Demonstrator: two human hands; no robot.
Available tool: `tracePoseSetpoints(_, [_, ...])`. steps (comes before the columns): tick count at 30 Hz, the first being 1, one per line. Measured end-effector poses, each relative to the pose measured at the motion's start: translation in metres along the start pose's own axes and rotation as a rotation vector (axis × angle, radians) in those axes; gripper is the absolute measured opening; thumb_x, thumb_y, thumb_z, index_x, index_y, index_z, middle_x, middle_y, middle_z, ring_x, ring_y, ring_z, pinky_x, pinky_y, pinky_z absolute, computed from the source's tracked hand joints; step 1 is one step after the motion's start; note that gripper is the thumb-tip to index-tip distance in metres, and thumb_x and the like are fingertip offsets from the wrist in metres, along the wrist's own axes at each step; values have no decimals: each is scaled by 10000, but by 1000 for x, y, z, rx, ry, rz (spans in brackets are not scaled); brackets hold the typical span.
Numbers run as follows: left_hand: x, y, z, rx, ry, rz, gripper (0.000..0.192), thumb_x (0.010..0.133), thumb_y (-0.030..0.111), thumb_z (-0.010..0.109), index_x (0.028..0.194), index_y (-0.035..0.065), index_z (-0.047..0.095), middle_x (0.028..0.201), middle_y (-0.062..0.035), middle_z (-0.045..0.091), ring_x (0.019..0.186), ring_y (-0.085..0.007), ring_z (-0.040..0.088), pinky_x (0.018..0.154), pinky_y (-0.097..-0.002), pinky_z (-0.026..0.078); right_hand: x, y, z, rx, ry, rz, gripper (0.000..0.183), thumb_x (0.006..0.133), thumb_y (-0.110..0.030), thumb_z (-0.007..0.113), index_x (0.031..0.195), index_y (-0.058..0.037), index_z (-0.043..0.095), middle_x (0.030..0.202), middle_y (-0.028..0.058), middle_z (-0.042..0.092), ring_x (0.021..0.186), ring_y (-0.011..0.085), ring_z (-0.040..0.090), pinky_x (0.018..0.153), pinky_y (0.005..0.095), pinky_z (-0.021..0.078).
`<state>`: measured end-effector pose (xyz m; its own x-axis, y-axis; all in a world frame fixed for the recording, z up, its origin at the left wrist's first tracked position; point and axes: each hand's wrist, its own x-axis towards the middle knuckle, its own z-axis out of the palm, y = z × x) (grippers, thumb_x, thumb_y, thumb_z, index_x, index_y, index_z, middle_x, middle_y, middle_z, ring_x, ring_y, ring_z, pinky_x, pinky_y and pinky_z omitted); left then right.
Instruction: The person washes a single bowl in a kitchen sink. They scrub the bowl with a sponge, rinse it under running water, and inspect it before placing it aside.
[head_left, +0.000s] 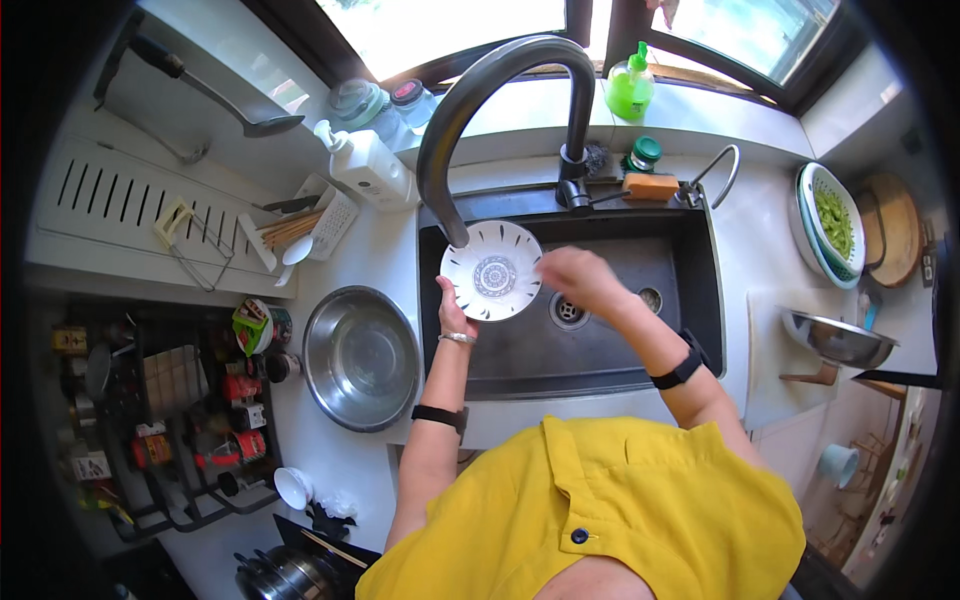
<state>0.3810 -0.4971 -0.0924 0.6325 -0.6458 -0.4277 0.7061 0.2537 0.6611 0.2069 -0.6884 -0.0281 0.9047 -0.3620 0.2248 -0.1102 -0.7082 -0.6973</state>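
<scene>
My left hand (454, 311) grips the lower left rim of a white patterned plate (493, 271), which is held under the spout of a dark gooseneck faucet (517, 52). The plate is over the left side of a dark sink (525, 367). At the plate's right edge is my right hand (581, 279), slightly blurred; its fingers look bent, and whether they touch the rim or hold anything cannot be told. The sink's drain (570, 310) shows below my right hand.
A steel basin (361, 358) stands left of the sink. Behind the sink are an orange sponge (649, 186), a small curved tap (724, 176) and a green soap bottle (630, 86). Colanders with green vegetables (834, 225) and a steel bowl (836, 337) are at the right.
</scene>
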Motion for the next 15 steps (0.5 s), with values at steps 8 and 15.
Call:
tracePoseSetpoints(8, [-14,-1,27,34,-68,-52,648,986,557,332,1405,67,404,1369,-114,512,1252,-287,507,1049,-452,413,32,36,-70,226,483,379,449,967,-351,515,718,-10,667,585,86,631,545,175,630,554,308,481])
tracePoseSetpoints(15, [-37,2,29,152,-52,-119,677,967,560,403,1379,24,425,1338,-125,536,1232,-262,524,1028,-413,434,21,32,-44,296,338,457,301,893,-320,629,873,-29,706,647,86,663,597,156,641,576,295,488])
